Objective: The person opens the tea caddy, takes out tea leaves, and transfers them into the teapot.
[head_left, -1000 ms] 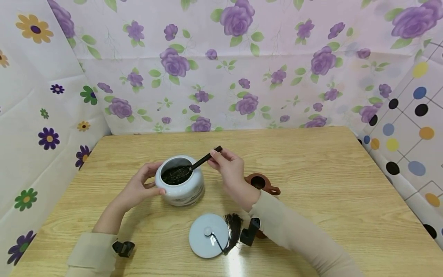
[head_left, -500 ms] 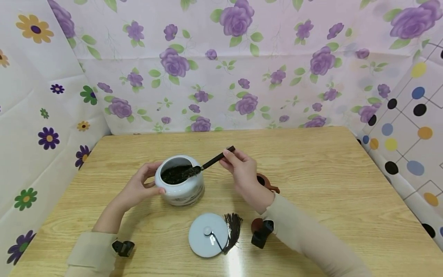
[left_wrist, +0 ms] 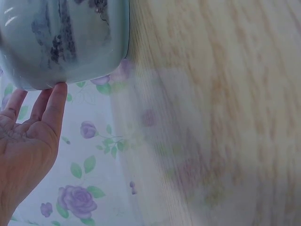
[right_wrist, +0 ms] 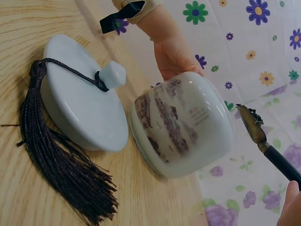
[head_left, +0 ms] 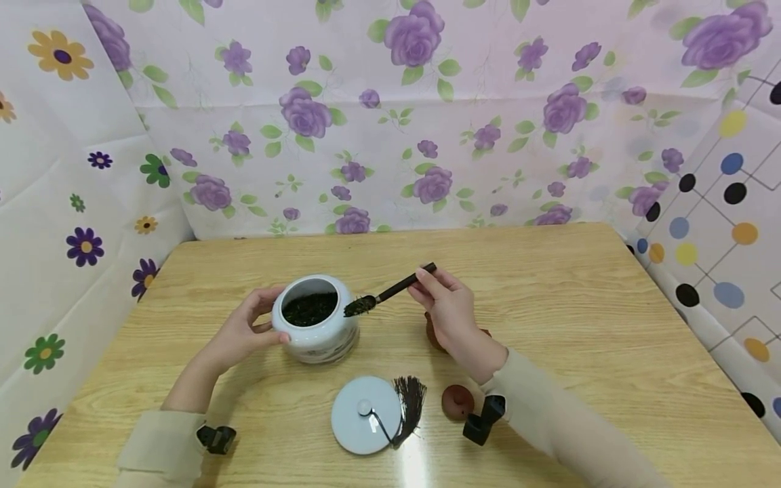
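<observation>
In the head view my left hand (head_left: 250, 329) steadies a white ceramic tea jar (head_left: 326, 339), thumb at the near side and fingers around the left side. Dark tea leaves (head_left: 310, 310) lie inside it. My right hand (head_left: 451, 305) pinches the black handle of a tea scoop (head_left: 403, 288), whose bowl is heaped with leaves just outside the jar's right rim. The right wrist view shows the loaded scoop (right_wrist: 254, 127) beside the jar (right_wrist: 183, 125), which has a painted landscape. A reddish-brown teapot (head_left: 434, 333) stands mostly hidden beneath my right hand and forearm.
The jar's white lid (head_left: 360, 427) lies in front of it, with a dark tassel (head_left: 411, 407) tied to its knob. A small brown teapot lid (head_left: 457, 402) rests near my right wrist. Patterned cloths (head_left: 390, 163) stand behind and beside the wooden table (head_left: 579, 305).
The right hand has drawn the scoop up and to the right, out of the jar and past its rim, carrying tea leaves. The left hand stays on the jar.
</observation>
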Available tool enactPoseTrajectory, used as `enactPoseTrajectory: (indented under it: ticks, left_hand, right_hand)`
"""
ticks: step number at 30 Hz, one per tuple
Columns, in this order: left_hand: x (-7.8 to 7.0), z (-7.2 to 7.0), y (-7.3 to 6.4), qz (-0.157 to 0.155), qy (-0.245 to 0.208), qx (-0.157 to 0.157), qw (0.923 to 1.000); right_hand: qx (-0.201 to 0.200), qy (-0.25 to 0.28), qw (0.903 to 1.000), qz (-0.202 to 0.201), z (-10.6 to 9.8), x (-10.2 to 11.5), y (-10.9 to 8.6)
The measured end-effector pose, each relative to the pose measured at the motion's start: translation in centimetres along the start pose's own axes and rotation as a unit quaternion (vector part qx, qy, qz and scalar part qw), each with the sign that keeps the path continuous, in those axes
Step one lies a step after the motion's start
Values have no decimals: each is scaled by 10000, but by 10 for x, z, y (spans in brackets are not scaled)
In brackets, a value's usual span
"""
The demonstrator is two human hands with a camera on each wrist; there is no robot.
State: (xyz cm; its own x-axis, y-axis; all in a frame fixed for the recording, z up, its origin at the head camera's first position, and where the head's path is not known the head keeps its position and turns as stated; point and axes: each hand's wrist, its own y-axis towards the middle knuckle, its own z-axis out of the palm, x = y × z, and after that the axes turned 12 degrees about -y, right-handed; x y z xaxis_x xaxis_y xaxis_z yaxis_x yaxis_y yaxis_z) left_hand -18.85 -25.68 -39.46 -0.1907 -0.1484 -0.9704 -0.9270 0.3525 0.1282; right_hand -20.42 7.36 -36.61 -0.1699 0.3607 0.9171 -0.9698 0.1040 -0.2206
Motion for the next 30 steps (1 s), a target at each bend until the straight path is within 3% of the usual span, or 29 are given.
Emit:
enactPoseTrajectory:
  ticks: [30]
  left_hand:
    - [1, 0, -1, 81, 100, 11, 9999]
  right_hand:
    - [-253, 228, 9992, 228, -68, 6, 3]
